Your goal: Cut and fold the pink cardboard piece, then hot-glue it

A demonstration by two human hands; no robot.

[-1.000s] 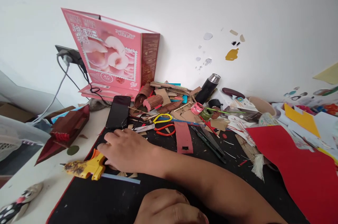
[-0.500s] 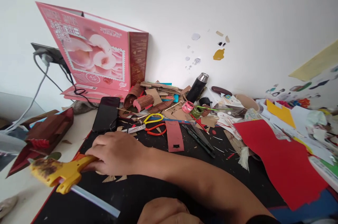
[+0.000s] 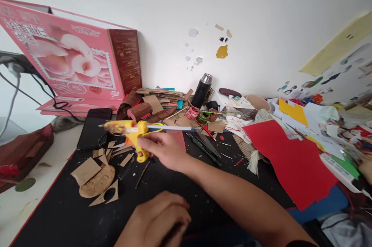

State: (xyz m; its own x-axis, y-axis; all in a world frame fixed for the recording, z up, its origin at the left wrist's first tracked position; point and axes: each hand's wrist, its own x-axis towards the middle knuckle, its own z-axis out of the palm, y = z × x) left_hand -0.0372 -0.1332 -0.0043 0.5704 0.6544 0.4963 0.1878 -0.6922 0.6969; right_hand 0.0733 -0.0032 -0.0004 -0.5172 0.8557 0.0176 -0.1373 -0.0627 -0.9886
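In my right hand is a yellow hot glue gun, held by its handle above the black mat. Its nozzle points left, and a long clear glue stick sticks out of its back to the right. My left hand is low in the middle with its fingers curled; whether something small sits in them is hidden. Left of it on the mat lie an oval brown piece with raised marks, a cardboard scrap with a round hole and other cardboard offcuts.
A pink box stands at the back left, with a black phone before it. Cardboard scraps, a black thermos, small paint jars and a dark green cutter lie behind. Red sheet covers the right side.
My right hand has carried the glue gun away from the left edge, raising and levelling it. My left hand shows more fully. The view has turned right, and the oval brown piece is uncovered.
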